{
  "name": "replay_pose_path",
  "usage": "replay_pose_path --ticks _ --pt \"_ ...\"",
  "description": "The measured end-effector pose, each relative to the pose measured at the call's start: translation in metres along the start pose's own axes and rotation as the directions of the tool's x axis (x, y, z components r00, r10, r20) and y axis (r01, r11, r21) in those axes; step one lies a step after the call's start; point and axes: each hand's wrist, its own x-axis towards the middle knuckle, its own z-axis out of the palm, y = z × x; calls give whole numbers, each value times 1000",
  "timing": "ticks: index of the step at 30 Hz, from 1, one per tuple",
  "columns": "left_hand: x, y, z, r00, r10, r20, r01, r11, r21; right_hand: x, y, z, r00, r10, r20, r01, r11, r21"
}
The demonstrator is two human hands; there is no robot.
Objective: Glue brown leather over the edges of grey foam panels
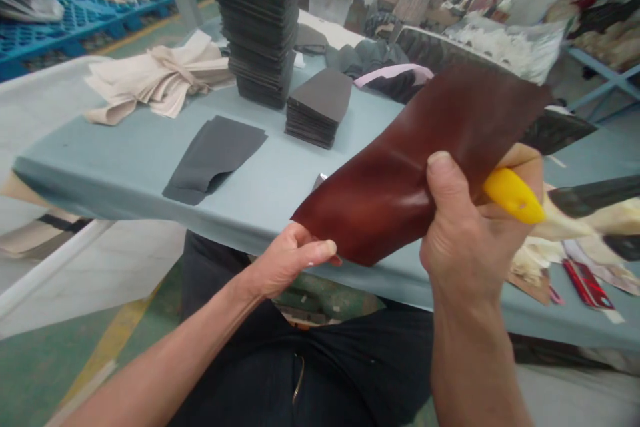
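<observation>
A reddish-brown, glossy leather piece (385, 173) is held up over the near side of the table, slanting up to the right. My left hand (295, 257) pinches its lower left corner between thumb and fingers. My right hand (465, 220) grips it further right, thumb pressed flat on top and fingers behind. A tool with a yellow handle (515, 197) is also tucked in my right hand; its working end is hidden. Past the leather's left edge peeks a small shiny metal object (320, 180), too little of it showing to name.
Dark grey cut pieces (213, 153) lie on the blue-green tabletop (125, 160). Behind them stand a short stack (320, 107) and a tall stack (263, 27) of similar pieces. A tied beige bundle (165, 73) is at left. A red object (587, 283) and pale scraps lie right.
</observation>
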Motion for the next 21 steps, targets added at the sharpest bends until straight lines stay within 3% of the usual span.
replay_pose_path --ticks 3,6,11,16,21 --pt "-2 -9 21 997 -7 -81 -1 995 -97 -8 13 -5 1000 1 -30 -3 998 -55" --pt "2 -9 27 990 15 -138 -23 998 -52 -14 25 -9 996 36 -76 -39 999 -34" --pt "18 14 10 972 143 -185 -114 981 160 -18 48 -16 985 77 -154 -75 997 16" --pt "38 45 -13 929 352 -114 -251 826 504 -23 75 -29 972 152 -179 -150 988 24" --pt "48 47 -24 918 394 -42 -273 705 655 -33 95 -39 971 164 -172 -153 985 74"
